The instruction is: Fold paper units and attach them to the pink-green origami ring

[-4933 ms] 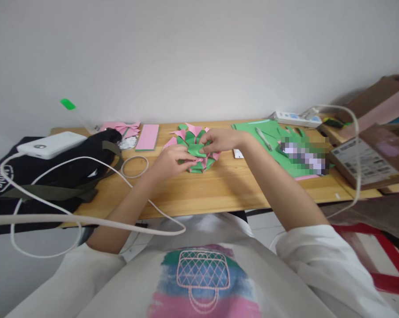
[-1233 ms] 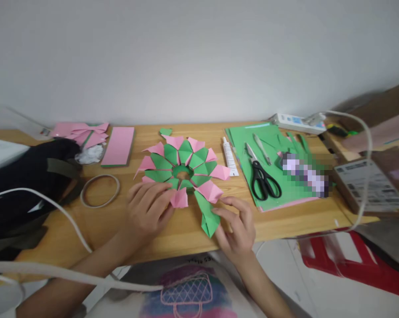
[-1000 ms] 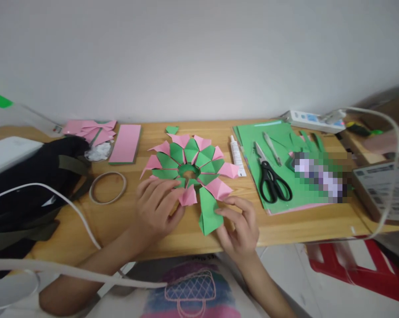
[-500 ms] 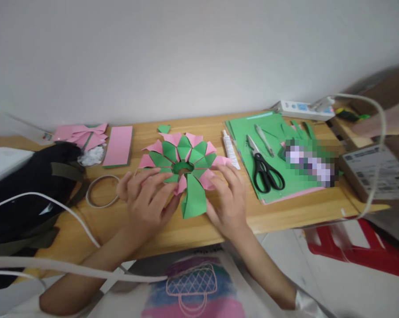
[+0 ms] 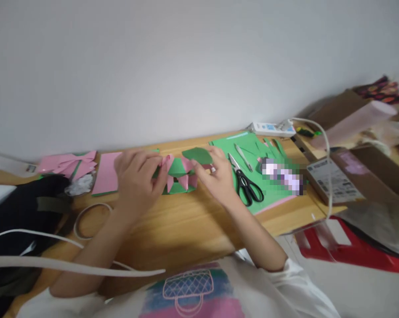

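Note:
Between my hands is a folded paper flower (image 5: 177,167) in green and pink, tipped up so that its side faces me. My left hand (image 5: 138,174) pinches its left edge, thumb toward me. My right hand (image 5: 217,174) grips the right side, with the thumb beside a green petal that sticks up. The two hands hide much of the flower's sides. Black-handled scissors (image 5: 247,183) lie just right of my right hand. A pink paper pad (image 5: 105,173) rests on the table behind my left hand, partly covered by it.
On the wooden table (image 5: 159,229) are a tape roll (image 5: 78,225), a stack of green paper (image 5: 224,143), a utility knife (image 5: 243,157) and pink paper pieces (image 5: 66,163). A black bag (image 5: 23,221) lies left. A power strip (image 5: 272,129) and a cardboard box (image 5: 338,176) stand right. White cables cross the left side.
The paper flower, earlier flat on the table with its centre facing up, is now tipped on edge between both hands. Both hands have risen and moved farther from me. The view has shifted.

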The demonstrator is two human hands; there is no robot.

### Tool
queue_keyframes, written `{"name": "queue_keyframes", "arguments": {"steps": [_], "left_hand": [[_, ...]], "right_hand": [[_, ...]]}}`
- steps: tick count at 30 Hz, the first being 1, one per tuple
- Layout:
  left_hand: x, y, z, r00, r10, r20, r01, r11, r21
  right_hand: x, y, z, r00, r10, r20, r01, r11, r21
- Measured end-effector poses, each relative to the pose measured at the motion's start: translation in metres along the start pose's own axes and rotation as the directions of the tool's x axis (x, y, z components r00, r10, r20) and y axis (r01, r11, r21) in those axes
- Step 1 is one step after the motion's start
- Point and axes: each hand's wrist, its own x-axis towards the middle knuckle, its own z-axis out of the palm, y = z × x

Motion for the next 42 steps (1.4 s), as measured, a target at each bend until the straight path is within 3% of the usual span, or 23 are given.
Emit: {"name": "queue_keyframes", "arguments": {"steps": [3,6,9,13,20,24,31,36,42], "left_hand": [[0.025,-0.005,-0.004,0.993,-0.081,0.084,0.092,0.985,-0.147],[0.04,-0.011,-0.016,0.953,-0.202,0.226,0.279,0.875,-0.396],[0.045,-0.013,-0.025,0.926,-0.238,0.293,0.362,0.78,-0.51],[0.044,-0.015,-0.023,0.908,-0.296,0.295,0.414,0.742,-0.527],[0.043,-0.019,-0.02,0.89,-0.288,0.353,0.447,0.701,-0.555],[0.044,-0.018,-0.024,0.877,-0.29,0.384,0.469,0.69,-0.551],[0.045,-0.013,-0.029,0.768,-0.274,0.578,0.599,0.628,-0.498],[0.044,-0.014,-0.026,0.758,-0.175,0.629,0.569,0.648,-0.506],[0.044,-0.014,-0.022,0.739,-0.199,0.643,0.579,0.675,-0.456]], "right_hand": [[0.025,-0.003,-0.003,0.992,0.121,0.047,-0.127,0.98,0.15],[0.043,-0.011,-0.01,0.979,0.167,0.117,-0.192,0.945,0.263],[0.05,-0.016,-0.014,0.975,0.202,0.088,-0.219,0.935,0.281],[0.052,-0.01,-0.01,0.975,0.207,0.082,-0.22,0.953,0.207],[0.056,-0.007,-0.011,0.949,0.293,0.112,-0.313,0.91,0.271],[0.059,-0.007,-0.017,0.932,0.305,0.194,-0.346,0.907,0.239],[0.06,-0.004,-0.021,0.891,0.241,0.386,-0.336,0.921,0.2],[0.06,-0.01,-0.021,0.852,0.236,0.467,-0.314,0.944,0.096],[0.062,-0.013,-0.024,0.865,0.127,0.486,-0.143,0.99,-0.004]]}}
